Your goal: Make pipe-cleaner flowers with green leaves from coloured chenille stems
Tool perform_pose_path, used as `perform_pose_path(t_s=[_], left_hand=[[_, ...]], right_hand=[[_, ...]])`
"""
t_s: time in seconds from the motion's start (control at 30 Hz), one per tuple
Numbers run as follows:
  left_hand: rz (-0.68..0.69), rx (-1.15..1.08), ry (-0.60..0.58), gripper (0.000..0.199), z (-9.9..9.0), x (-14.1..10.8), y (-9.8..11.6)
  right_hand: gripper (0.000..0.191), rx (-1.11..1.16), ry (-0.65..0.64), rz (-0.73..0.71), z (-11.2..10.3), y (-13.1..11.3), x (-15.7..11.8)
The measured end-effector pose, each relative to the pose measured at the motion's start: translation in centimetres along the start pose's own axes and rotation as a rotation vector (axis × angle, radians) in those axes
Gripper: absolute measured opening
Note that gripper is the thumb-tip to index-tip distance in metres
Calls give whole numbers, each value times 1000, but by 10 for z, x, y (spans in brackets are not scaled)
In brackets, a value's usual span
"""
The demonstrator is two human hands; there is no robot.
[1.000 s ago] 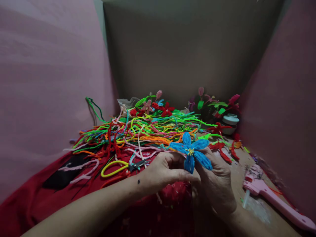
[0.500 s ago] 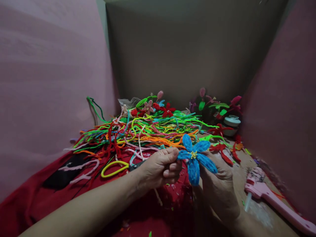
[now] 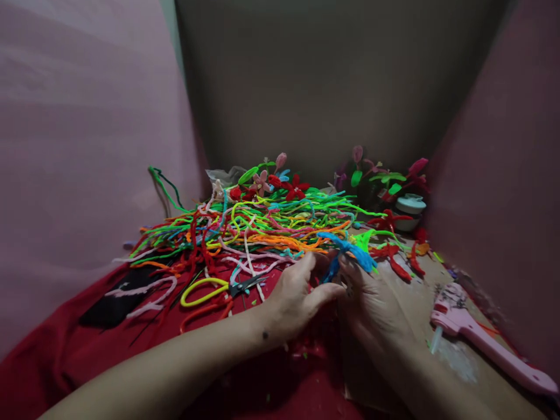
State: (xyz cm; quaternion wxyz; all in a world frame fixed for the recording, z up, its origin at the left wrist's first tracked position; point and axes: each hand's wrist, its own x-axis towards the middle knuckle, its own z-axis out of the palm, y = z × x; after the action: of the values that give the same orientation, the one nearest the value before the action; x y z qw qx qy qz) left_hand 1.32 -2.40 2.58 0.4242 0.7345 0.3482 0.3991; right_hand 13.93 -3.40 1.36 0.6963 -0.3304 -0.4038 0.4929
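Head camera showed the right grip clamped on a blue fuzzy flower before heaped stems, the left grip curled beside it, closure unclear, the flower seeming light, soft, bendable, best held at its base, while beyond stood a lidded jar, contents indiscernible.

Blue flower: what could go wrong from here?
1. The blue flower is in the right hand, petals against its fingers; a tight grip might bend them.
2. The scissors lie close to the left hand, blades pointing its way; it could brush them.
3. The glue gun lies near the right forearm, which might knock it.
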Motion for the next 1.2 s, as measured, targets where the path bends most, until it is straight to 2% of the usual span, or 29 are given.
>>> perform_pose_path(t_s=[0.1, 0.2, 0.3, 0.37, 0.47, 0.63, 0.8, 0.93, 1.03, 1.2], left_hand=[[35, 143, 33, 18, 6, -1, -5], [39, 146, 74, 12, 8, 2, -7], [19, -14, 96, 17, 7, 5, -4], [-77, -196, 57, 22, 7, 7, -2], [-232, -416, -13, 28, 5, 7, -1], [-317, -728, -89, 33, 0, 6, -6], [-331, -844, -145, 29, -4, 5, -10], [-335, -920, -178, 26, -4, 6, -13], [-350, -981, -202, 25, -4, 6, -15], [-439, -1083, -259, 21, -7, 4, -15]], right_hand=[[22, 30, 7, 122, 0, 5, -4], [23, -20, 25, 116, 1, 5, -7], [19, -63, 59, 89, 3, 4, -8], [18, -76, 57, 93, 4, 5, -6], [22, -53, -5, 133, 2, 7, -3], [16, -31, -59, 164, -4, 10, 2], [11, -2, -93, 157, -4, 11, 1], [14, 132, -30, 227, -2, 14, 2], [15, 206, -30, 282, 0, 13, 3], [12, 243, -65, 316, -1, 7, 3]])
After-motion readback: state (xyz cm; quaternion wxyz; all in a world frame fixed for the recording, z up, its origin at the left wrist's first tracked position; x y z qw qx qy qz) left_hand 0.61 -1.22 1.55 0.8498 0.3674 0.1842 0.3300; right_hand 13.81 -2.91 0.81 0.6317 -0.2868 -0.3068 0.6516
